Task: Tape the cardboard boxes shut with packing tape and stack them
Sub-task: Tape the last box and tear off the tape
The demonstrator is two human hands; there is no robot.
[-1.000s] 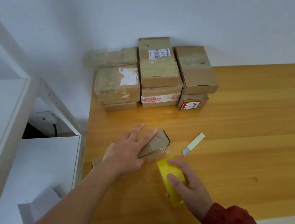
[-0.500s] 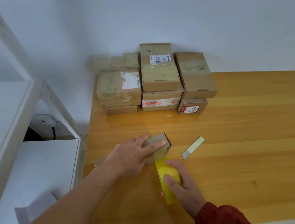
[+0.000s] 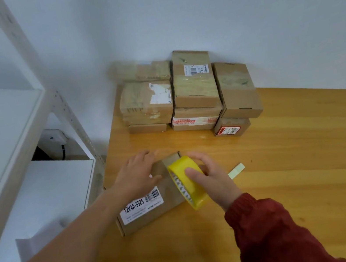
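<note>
To the left of the left hand stands a white metal shelving unit (image 3: 0,128), its perforated upright close to the edge of the honey-coloured wooden table (image 3: 300,166). The left hand (image 3: 136,180), on a bare forearm reaching out of a red sleeve, lies palm down with its fingers stretched out flat on top of a small brown cardboard box (image 3: 145,207) (its white label reads "12V4A-5525"). The box lies on the table directly under that hand, near the table's left edge. Just right of the left hand, at the box's right end, a roll of yellow packing tape (image 3: 181,168) stands on edge. The right hand (image 3: 214,180) grips it, thumb on the near side and fingers curled over the far side. Just beyond the right hand's knuckles, to its right, a pale flat strip (image 3: 236,170) lies on the wood. Well past both hands, against the white wall, sits a pile of taped brown cardboard boxes (image 3: 195,94), several of them stacked two high.
</note>
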